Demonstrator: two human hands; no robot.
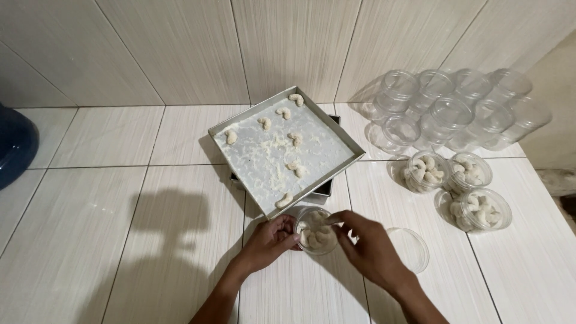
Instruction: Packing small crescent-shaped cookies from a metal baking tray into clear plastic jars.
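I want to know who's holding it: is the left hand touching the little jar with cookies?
Touching. The head view shows the left hand with its fingers wrapped against the side of the jar, no gap between them.

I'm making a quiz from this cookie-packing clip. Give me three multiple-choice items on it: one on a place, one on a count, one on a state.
1. Where is the lid?
A. On the tray
B. On the floor, right of the hands
C. On a filled jar

2. How many filled jars stand at right?
A. Three
B. One
C. Six

3. The jar between the left hand and right hand is:
A. Empty
B. Sealed
C. Open, holding cookies

Answers: 1 B, it lies flat beside the right hand. 2 A, three grouped below the empty jars. 3 C, no lid, cookies visible.
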